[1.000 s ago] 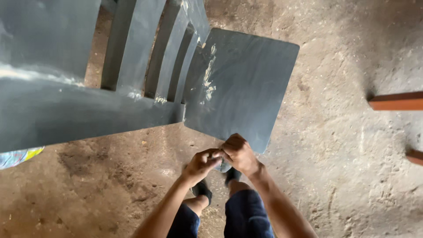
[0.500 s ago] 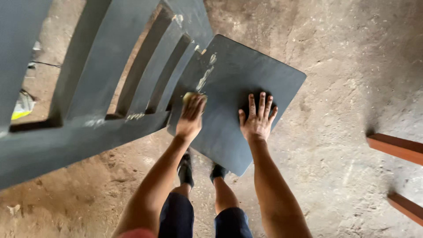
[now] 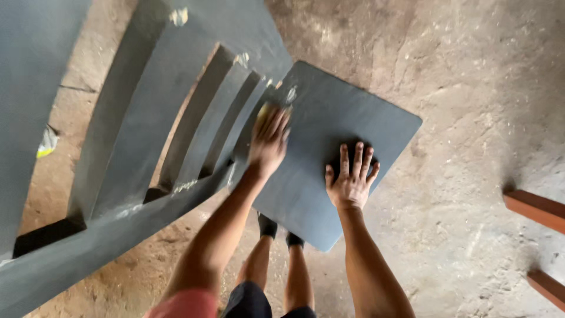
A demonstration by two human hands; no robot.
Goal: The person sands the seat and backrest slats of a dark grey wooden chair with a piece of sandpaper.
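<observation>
Directly ahead of you, above your feet: one grey flat panel [image 3: 347,123], tilted, its long axis running from the slatted grey frame [image 3: 176,135] down toward you. Your right hand [image 3: 351,176]: fingers spread, palm flat on the panel face, gripping nothing. Your left hand [image 3: 269,139]: blurred, at the panel-frame edge, touching something yellowish; grip cannot be told. Both hands equally near

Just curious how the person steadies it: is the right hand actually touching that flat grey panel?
Touching. The head view shows the right hand pressed flat, fingers spread, on the grey panel, with no gap visible beneath the palm.
</observation>
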